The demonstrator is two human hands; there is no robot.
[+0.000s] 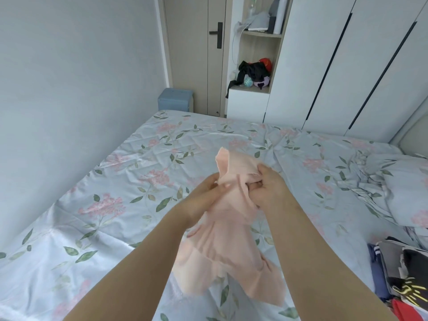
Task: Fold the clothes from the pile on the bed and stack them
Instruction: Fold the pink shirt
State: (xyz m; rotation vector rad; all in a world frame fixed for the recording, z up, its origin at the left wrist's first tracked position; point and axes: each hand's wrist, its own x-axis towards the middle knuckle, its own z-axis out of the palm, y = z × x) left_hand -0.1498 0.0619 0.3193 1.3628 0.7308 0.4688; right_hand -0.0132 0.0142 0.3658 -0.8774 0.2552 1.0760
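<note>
Gripping pale pink garment [222, 242] bunched at its top, left hand [203, 200] and right hand [268, 188] fingers curled into fabric, hem hanging over floral bedsheet [115, 181], clothes pile [403, 274] at right edge

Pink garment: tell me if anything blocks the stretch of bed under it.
Nothing visible does. Left hand and right hand grip the pink garment above bare floral sheet; the clothes pile lies off to the right.
</note>
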